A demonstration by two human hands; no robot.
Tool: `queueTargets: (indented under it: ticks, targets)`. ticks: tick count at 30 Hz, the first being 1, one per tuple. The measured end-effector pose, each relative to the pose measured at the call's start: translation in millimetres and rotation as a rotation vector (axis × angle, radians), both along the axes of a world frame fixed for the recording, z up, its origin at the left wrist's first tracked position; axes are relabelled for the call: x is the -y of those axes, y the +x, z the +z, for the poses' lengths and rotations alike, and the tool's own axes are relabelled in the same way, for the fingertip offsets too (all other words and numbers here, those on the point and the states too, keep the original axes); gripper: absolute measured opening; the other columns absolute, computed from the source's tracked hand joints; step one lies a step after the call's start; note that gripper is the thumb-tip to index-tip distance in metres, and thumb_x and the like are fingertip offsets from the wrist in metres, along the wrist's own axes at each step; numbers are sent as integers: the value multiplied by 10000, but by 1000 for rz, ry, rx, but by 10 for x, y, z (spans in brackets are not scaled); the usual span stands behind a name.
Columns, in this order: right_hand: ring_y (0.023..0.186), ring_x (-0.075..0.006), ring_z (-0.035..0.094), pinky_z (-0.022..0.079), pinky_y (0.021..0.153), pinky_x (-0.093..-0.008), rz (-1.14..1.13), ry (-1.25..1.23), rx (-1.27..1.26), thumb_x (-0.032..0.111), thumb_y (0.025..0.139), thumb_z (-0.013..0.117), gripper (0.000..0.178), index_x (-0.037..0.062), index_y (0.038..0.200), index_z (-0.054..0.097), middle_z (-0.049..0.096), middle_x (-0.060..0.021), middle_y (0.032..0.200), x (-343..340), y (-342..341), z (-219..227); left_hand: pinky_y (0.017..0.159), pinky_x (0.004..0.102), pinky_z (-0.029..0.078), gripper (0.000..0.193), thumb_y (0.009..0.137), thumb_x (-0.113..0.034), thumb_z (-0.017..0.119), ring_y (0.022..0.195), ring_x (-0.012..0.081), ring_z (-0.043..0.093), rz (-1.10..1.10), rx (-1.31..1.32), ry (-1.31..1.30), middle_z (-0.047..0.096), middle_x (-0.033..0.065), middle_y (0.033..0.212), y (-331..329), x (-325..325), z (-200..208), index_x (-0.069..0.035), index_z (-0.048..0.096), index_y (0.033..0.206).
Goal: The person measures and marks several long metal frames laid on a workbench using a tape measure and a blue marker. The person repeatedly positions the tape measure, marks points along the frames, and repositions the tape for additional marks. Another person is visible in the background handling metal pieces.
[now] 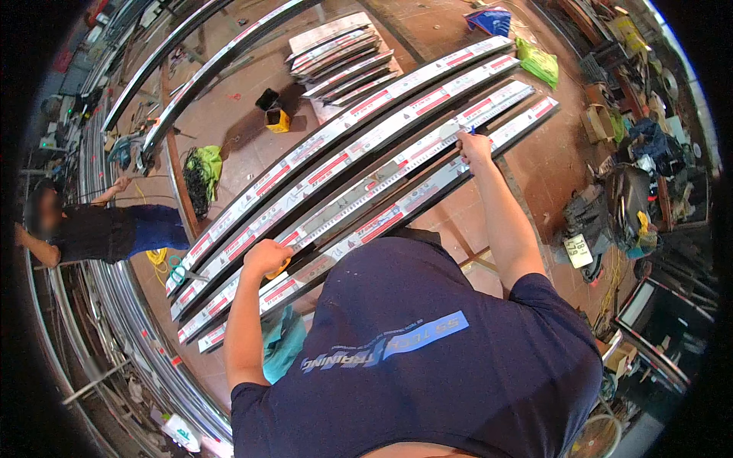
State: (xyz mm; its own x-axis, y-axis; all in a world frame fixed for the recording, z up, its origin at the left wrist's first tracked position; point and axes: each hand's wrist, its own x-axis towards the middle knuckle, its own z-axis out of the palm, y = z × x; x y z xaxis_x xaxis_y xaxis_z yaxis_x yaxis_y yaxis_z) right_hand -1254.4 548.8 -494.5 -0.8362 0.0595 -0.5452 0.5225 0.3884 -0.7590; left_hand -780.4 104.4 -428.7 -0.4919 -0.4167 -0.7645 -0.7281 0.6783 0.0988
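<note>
Several long metal profiles, covered with white and red printed film, lie side by side in front of me. My left hand (267, 258) is closed around a yellow tape measure (282, 268), mostly hidden by the fingers, near the left part of the profiles. From it a tape blade (418, 159) appears to run along the third profile (351, 200) from the back. My right hand (475, 149) pinches a blue pen (472, 130) above that profile toward its right end. Scissors (180, 272) with teal handles rest across the profiles' left ends.
A stack of short profiles (343, 61) lies beyond the long ones, near a yellow box (277, 120). Another person (114, 229) is at the left, beside racked metal bars (145, 328). Green cloth (538, 62) touches the right ends. Clutter (618, 198) lines the right side.
</note>
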Motion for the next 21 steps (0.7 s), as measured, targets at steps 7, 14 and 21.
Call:
queueTargets:
  ticks: [7, 14, 21]
  targets:
    - [537, -146, 587, 426, 474, -348, 35, 3, 13, 237, 984, 805, 274, 3, 848, 763, 701, -62, 733, 3, 10, 139, 948, 477, 627, 518, 967, -602, 783, 1065, 372, 839, 50, 28, 17, 879, 173, 1100, -141, -97, 235, -123, 922, 1106]
    - [510, -113, 545, 369, 444, -318, 27, -1, -11, 249, 1002, 810, 289, 32, 825, 738, 677, -33, 715, 8, 26, 104, 942, 476, 629, 529, 952, -613, 803, 1069, 366, 841, 44, 64, 38, 879, 171, 1096, -177, -71, 228, -109, 915, 1067]
    - [671, -235, 711, 561, 649, -429, 92, 343, -607, 293, 1013, 821, 297, 19, 925, 749, 759, -104, 790, 147, 376, 246, 960, 504, 635, 508, 958, -596, 788, 1106, 394, 831, 11, 45, -21, 867, 195, 1151, -192, -139, 272, -112, 915, 1045]
